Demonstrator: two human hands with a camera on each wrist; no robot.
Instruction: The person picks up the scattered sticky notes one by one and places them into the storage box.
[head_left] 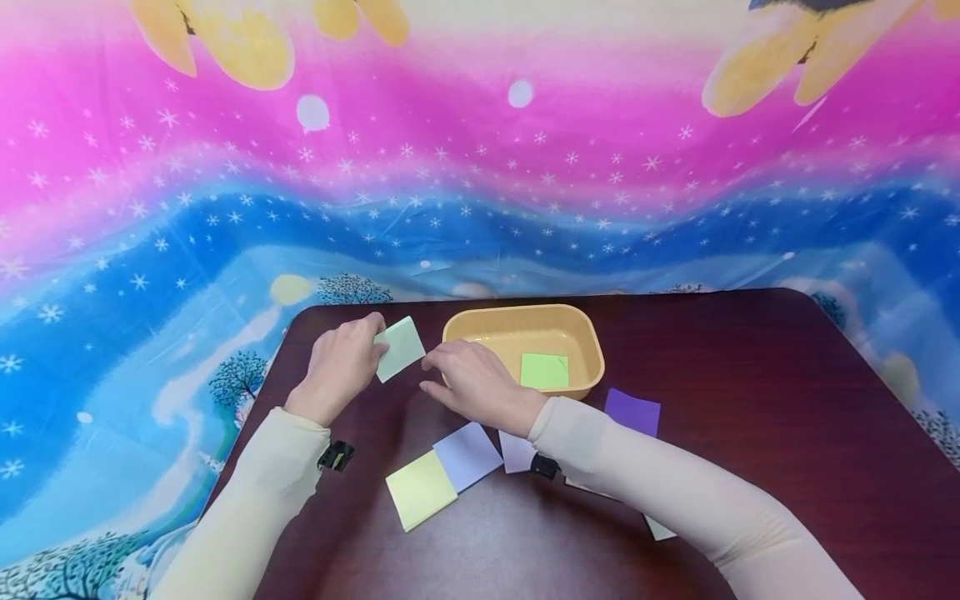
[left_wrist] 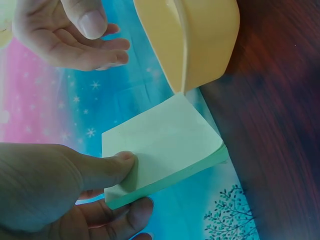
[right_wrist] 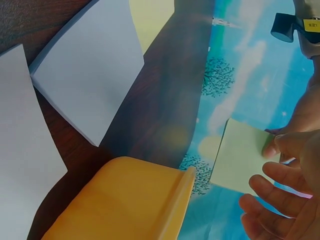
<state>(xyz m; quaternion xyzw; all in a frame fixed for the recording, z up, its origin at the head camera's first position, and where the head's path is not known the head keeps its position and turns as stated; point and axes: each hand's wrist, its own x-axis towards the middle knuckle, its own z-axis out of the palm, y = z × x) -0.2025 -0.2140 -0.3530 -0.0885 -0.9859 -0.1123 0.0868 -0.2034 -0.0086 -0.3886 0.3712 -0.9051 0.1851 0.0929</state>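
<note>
Green pad (head_left: pixel 403 350): pinched by the left hand (head_left: pixel 337 367), near the table's (head_left: pixel 750 375) far left corner; fingers beneath partly hidden.
Right hand (head_left: pixel 480 383): relaxed, holding nothing, covering part of the box's (head_left: pixel 510 335) left end.
Box: near the far edge, bright green note (head_left: pixel 544 372) inside.
Purple pad (head_left: pixel 634 410): partly hidden by the right sleeve (head_left: pixel 675 492).
Pale pad (head_left: pixel 660 527): only a sliver shows.

Plain cream long sleeves (head_left: pixel 251 500), creased near the right elbow; a small black device (head_left: pixel 335 456) at each wrist, the left one's yellow label (right_wrist: pixel 312 25) printed dark.
</note>
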